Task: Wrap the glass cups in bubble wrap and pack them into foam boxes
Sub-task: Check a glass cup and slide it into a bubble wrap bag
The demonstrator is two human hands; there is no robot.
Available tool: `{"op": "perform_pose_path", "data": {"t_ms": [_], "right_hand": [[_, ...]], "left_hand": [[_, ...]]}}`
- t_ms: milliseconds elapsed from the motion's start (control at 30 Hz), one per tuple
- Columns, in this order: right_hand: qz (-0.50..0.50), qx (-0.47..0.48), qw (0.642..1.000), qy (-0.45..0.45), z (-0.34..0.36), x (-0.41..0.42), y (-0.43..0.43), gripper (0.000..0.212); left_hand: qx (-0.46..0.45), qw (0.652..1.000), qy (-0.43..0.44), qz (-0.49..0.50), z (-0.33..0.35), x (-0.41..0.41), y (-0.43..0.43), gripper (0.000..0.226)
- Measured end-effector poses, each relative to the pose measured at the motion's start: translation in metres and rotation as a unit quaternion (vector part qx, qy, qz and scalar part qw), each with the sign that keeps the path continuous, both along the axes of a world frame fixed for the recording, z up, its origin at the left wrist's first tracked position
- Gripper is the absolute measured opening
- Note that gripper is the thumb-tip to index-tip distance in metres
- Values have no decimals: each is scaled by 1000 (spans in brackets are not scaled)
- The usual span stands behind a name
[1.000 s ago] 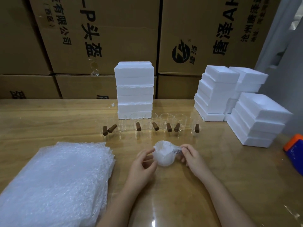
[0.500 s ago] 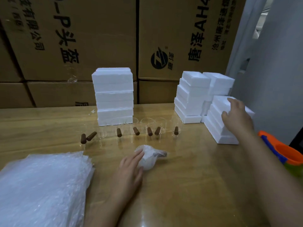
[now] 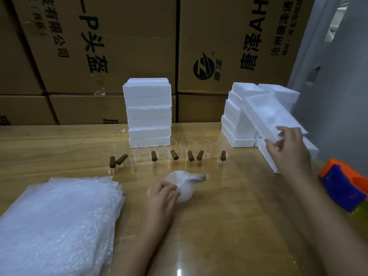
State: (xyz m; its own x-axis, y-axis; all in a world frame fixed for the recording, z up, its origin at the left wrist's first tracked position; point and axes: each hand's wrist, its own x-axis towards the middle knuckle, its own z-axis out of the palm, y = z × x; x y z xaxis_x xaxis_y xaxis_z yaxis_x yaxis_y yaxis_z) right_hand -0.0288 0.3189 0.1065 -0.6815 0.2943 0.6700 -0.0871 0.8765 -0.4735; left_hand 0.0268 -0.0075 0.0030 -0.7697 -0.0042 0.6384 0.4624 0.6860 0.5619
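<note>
A glass cup wrapped in bubble wrap (image 3: 185,185) lies on the wooden table (image 3: 229,216), its brown handle end showing through at the right. My left hand (image 3: 162,193) holds it by its left side. My right hand (image 3: 288,150) grips the near end of a white foam box half (image 3: 266,115), lifted and tilted off the right foam stack (image 3: 266,154). Several clear glass cups with brown handles (image 3: 187,150) stand in a row behind the wrapped cup. A pile of bubble wrap sheets (image 3: 57,224) lies at the front left.
A tall stack of closed foam boxes (image 3: 148,110) stands at the back centre. More foam halves (image 3: 237,120) are stacked at the back right. An orange and blue tape dispenser (image 3: 344,188) sits at the right edge. Cardboard cartons (image 3: 123,46) form the back wall.
My right hand left the wrapped cup, reached to the right foam stack and now lifts a foam half off it. My left hand stays on the wrapped cup.
</note>
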Motion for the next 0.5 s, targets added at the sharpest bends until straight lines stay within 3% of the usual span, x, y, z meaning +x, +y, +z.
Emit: {"op": "perform_pose_path", "data": {"t_ms": [133, 200, 333, 500], "right_hand": [[106, 26, 994, 4, -34, 24, -48, 14], [182, 48, 982, -22, -53, 34, -68, 11], [295, 77, 946, -112, -85, 44, -89, 10], [327, 90, 929, -146, -94, 49, -91, 12]], "left_hand": [[255, 966, 8, -35, 28, 10, -7, 8], [320, 946, 56, -22, 44, 13, -10, 8], [323, 943, 85, -1, 53, 11, -19, 8], [300, 954, -14, -9, 40, 11, -14, 7]]}}
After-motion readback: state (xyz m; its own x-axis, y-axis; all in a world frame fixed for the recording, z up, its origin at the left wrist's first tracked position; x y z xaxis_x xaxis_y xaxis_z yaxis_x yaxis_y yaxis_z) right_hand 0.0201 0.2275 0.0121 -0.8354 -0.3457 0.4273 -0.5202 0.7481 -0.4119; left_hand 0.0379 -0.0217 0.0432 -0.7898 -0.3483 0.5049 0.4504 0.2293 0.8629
